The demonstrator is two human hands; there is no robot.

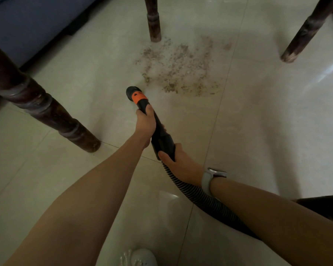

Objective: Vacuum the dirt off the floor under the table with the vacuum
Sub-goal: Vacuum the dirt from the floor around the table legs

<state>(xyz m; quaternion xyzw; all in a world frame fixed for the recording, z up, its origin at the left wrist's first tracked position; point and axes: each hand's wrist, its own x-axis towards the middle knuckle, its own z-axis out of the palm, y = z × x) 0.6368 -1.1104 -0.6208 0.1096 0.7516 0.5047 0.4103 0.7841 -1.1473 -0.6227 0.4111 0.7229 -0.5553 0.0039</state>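
Vacuum nozzle (134, 93), black with an orange collar, sits at the frame's centre, tip low over the pale tiled floor (258, 121), just beside the near edge of the brown dirt (181, 68). Fingers of the left hand (145, 124) curl round the wand; fingers of the right hand (181, 162) wrap the cuff where the ribbed hose (200, 196) joins. Dark desk legs (37, 104) stand around the dirt.
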